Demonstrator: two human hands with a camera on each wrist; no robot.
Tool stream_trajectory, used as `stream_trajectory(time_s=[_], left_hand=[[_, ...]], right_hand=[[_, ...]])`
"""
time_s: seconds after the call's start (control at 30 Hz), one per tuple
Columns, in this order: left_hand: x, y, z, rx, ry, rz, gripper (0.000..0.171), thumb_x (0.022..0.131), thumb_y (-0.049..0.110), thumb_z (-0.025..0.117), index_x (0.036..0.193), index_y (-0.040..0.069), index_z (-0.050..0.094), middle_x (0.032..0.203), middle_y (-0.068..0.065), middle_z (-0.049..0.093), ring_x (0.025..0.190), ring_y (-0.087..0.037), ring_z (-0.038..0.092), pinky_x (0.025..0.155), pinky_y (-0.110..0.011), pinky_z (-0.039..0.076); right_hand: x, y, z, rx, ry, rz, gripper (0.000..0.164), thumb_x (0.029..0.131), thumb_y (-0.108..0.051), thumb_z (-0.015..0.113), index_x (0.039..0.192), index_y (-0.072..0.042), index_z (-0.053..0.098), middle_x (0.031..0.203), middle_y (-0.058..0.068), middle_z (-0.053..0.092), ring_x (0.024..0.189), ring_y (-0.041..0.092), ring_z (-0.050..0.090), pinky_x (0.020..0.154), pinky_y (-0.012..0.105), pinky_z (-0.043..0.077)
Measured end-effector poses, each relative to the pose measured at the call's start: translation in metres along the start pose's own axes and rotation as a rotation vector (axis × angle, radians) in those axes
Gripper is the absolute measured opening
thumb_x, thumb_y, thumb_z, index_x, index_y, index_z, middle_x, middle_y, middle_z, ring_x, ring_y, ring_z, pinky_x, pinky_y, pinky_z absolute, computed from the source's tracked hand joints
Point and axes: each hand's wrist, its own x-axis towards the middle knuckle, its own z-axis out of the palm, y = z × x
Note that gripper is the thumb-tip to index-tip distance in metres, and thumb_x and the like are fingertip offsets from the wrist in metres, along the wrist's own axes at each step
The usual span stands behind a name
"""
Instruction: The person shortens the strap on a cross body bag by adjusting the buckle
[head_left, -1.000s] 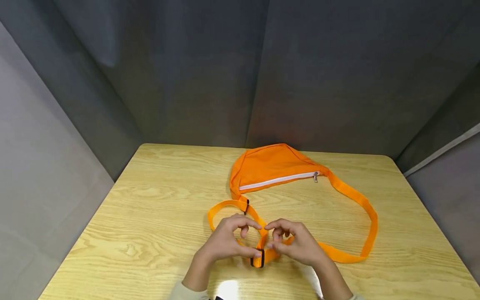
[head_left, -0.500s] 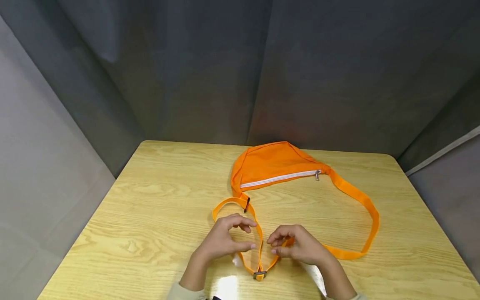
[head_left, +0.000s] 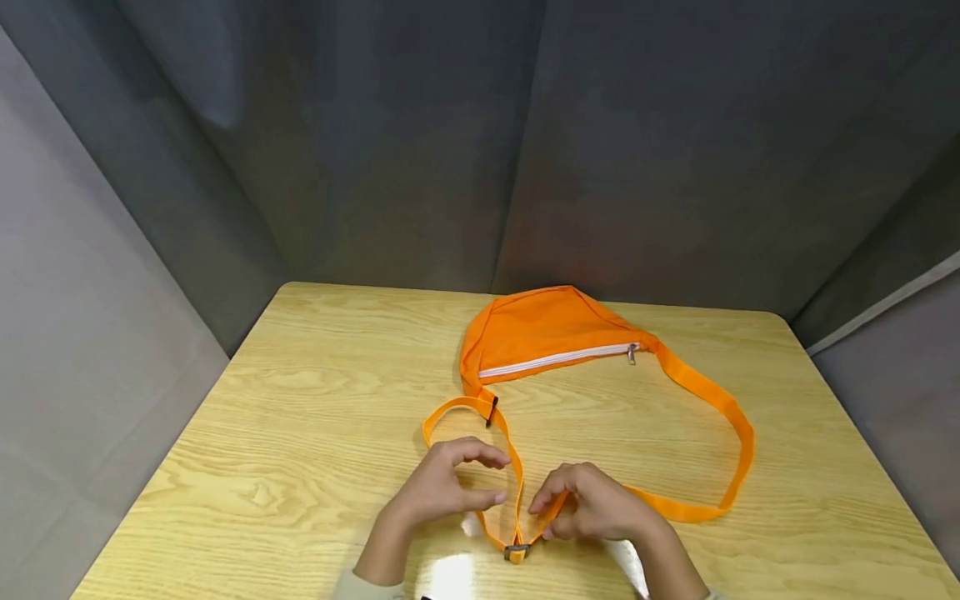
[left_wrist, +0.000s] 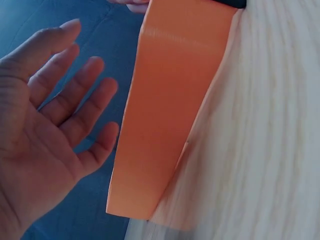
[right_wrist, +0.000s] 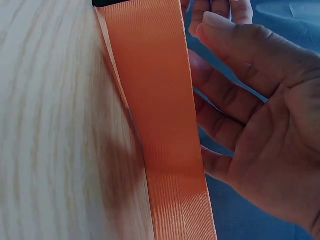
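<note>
An orange waist bag (head_left: 547, 329) with a white zipper lies at the back of the table. From its sides runs an orange webbing strap (head_left: 738, 425), looped round to the front. A dark slide buckle (head_left: 517, 552) sits on the strap near me, and a dark ring (head_left: 492, 412) links strap and bag at the left. My left hand (head_left: 442, 483) hovers over the left loop, thumb and fingers apart, holding nothing. Beside the strap's right branch is my right hand (head_left: 592, 504), fingers loosely bent; in the right wrist view its fingertips are partly hidden behind the strap (right_wrist: 160, 115).
The wood-grain table (head_left: 300, 417) extends to both sides of the hands. Dark grey curtains (head_left: 405, 150) stand behind its far edge. A pale panel (head_left: 97, 292) rises at the left.
The slide buckle, earlier up at my left thumb, has dropped closer to me. My hands have parted from each other and the strap between them; the right one has sunk slightly.
</note>
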Motion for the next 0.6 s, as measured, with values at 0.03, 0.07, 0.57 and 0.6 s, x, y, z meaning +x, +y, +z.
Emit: stream_trajectory(time_s=[0.03, 0.07, 0.57, 0.6], left_hand=[[-0.0010, 0.0004, -0.0006, -0.004, -0.019, -0.012, 0.036, 0.072, 0.014, 0.080, 0.106, 0.013, 0.068, 0.101, 0.007, 0.065, 0.096, -0.017, 0.059, 0.089, -0.040, 0.043], [-0.0021, 0.0010, -0.0012, -0.005, -0.042, -0.033, 0.036, 0.071, 0.013, 0.081, 0.105, 0.013, 0.069, 0.101, 0.008, 0.066, 0.096, -0.017, 0.059, 0.088, -0.040, 0.043], [-0.0070, -0.0020, -0.0008, -0.037, -0.285, -0.251, 0.033, 0.061, -0.006, 0.081, 0.089, 0.008, 0.073, 0.084, 0.006, 0.069, 0.080, -0.010, 0.063, 0.077, -0.029, 0.050], [-0.0075, -0.0023, -0.0004, -0.033, -0.289, -0.258, 0.033, 0.060, -0.005, 0.081, 0.089, 0.009, 0.074, 0.085, 0.007, 0.069, 0.081, -0.009, 0.063, 0.078, -0.028, 0.049]], right_hand=[[0.0001, -0.0004, 0.0003, -0.002, 0.000, -0.001, 0.022, 0.068, -0.009, 0.081, 0.088, -0.011, 0.073, 0.088, -0.005, 0.066, 0.084, 0.014, 0.055, 0.073, 0.035, 0.045], [0.0003, -0.0004, 0.0005, -0.005, 0.001, -0.003, 0.022, 0.068, -0.007, 0.080, 0.088, -0.011, 0.073, 0.087, -0.005, 0.066, 0.084, 0.013, 0.055, 0.072, 0.034, 0.045], [0.0023, 0.0069, 0.0065, -0.048, -0.005, -0.013, 0.021, 0.065, 0.004, 0.076, 0.074, -0.015, 0.072, 0.076, -0.012, 0.063, 0.072, 0.006, 0.056, 0.063, 0.027, 0.048], [0.0025, 0.0078, 0.0069, -0.053, 0.001, -0.020, 0.022, 0.065, 0.005, 0.075, 0.073, -0.015, 0.072, 0.076, -0.012, 0.062, 0.071, 0.006, 0.055, 0.062, 0.026, 0.048]])
